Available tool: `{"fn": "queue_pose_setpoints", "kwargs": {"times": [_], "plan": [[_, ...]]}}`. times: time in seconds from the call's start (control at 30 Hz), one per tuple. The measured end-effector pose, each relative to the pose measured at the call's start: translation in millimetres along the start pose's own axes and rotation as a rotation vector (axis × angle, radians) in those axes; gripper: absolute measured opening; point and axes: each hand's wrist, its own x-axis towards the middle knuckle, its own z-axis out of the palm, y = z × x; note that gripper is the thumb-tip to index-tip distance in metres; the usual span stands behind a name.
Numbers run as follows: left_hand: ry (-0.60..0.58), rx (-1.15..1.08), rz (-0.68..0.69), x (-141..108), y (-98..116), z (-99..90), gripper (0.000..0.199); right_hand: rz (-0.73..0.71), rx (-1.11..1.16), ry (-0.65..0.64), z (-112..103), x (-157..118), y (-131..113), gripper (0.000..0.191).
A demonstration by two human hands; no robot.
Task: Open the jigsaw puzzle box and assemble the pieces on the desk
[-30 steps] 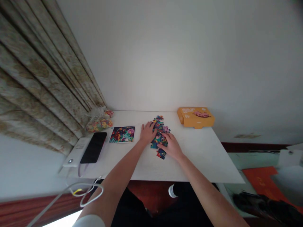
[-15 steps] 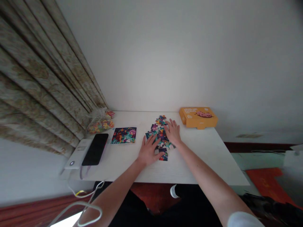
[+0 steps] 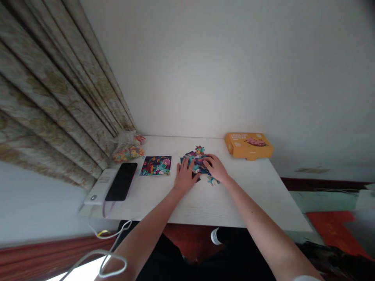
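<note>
A heap of colourful jigsaw puzzle pieces (image 3: 195,159) lies on the white table between my hands. My left hand (image 3: 184,177) rests at its left edge, fingers apart and fingertips on the pieces. From the right, my right hand (image 3: 216,168) bears on the heap, its fingers bent but apart. Neither hand holds a piece that I can make out. A few puzzle pieces (image 3: 213,180) lie just below my right hand, and others stick out at the top of the heap. Parts of the heap are hidden under my fingers.
Left of the heap lies a printed picture card (image 3: 156,166). Beyond it are a black phone (image 3: 122,182) on a white box (image 3: 98,191) and a clear bag of pieces (image 3: 126,152). An orange puzzle box (image 3: 249,146) stands at the back right. White cables hang off the front left edge.
My hands have drawn the spread-out pieces into a tighter heap. The pieces near the front moved up under my left hand, and my right hand's fingers bent more. The view shifted slightly.
</note>
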Motion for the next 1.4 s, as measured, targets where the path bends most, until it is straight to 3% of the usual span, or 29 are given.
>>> {"fn": "queue_pose_setpoints", "kwargs": {"times": [0.1, 0.23, 0.37, 0.47, 0.63, 0.73, 0.8, 0.87, 0.97, 1.07, 1.17, 1.27, 1.4], "plan": [[0.024, -0.008, -0.015, 26.1, -7.0, -3.0, 0.065, -0.024, 0.014, 0.033, -4.6, -34.2, -5.6, 0.039], [0.068, -0.020, -0.034, 59.0, -13.1, -8.1, 0.062, -0.046, -0.186, -0.019, -4.3, -70.2, -26.3, 0.065], [-0.016, -0.070, -0.004, 73.4, -14.2, -9.3, 0.057, 0.216, -0.367, -0.007, 6.9, -86.9, -40.5, 0.079], [-0.043, -0.119, 0.125, 65.1, -13.7, -4.4, 0.051, 0.289, -0.388, -0.009, 12.9, -78.1, -37.9, 0.073], [-0.036, -0.276, 0.301, 27.2, -18.0, 7.5, 0.047, 0.259, -0.319, 0.025, 12.5, -31.4, -20.8, 0.056], [0.011, -0.338, 0.429, 6.6, -21.7, 11.3, 0.049, 0.194, -0.179, 0.078, 13.1, -1.5, -12.4, 0.051], [0.066, -0.308, 0.422, 1.6, -23.3, 11.3, 0.052, 0.138, -0.029, 0.133, 14.7, 10.3, -11.0, 0.050], [0.122, -0.227, 0.316, 6.4, -24.6, 9.3, 0.052, 0.115, 0.067, 0.192, 16.5, 9.7, -15.0, 0.050], [0.162, -0.109, 0.131, 31.3, -27.0, 3.7, 0.051, 0.132, -0.033, 0.216, 19.2, -17.8, -32.4, 0.052], [0.130, -0.054, 0.048, 68.1, -29.9, -2.6, 0.053, 0.035, -0.210, 0.032, 22.7, -60.1, -55.8, 0.080], [-0.003, -0.053, 0.096, 100.2, -31.4, -6.0, 0.051, 0.101, -0.327, -0.066, 25.5, -84.7, -67.9, 0.084], [-0.100, -0.125, 0.230, 110.2, -31.0, -4.8, 0.049, 0.222, -0.377, -0.042, 24.6, -77.8, -59.2, 0.073], [-0.058, -0.241, 0.275, 77.6, -29.4, -0.5, 0.053, 0.248, -0.345, -0.012, 18.4, -40.9, -30.9, 0.062]]}}
